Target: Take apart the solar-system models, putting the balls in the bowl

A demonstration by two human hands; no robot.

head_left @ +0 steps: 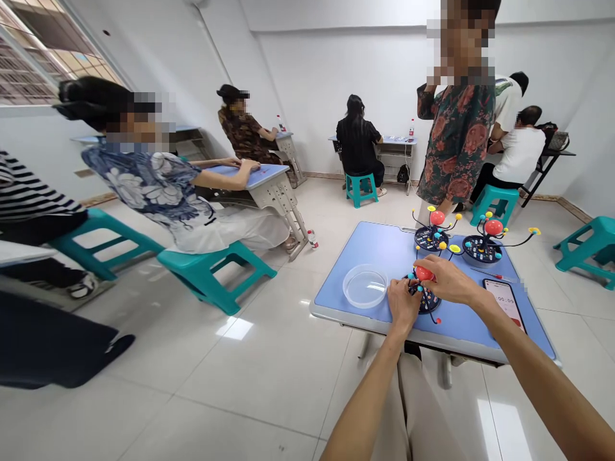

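Note:
On the blue desk (331, 282) in front of me stands a small solar system model (431, 303), with a dark round base, a red ball and small coloured balls on thin arms. My left hand (402, 303) grips its left side near the base, fingers closed; the fingertips are partly hidden. From the right, my right hand (451, 280) closes its fingers around the red ball (423, 273) at the top of that model. Two similar models stand behind it: one model (431, 239) at the back middle and another model (483, 250) to its right.
A clear round dish (365, 286) lies left of my hands. On the right are a phone (504, 304) with a timer and a red-tipped thin tool (494, 274). A person (454, 141) stands behind the desk; others sit at desks on green stools (216, 272).

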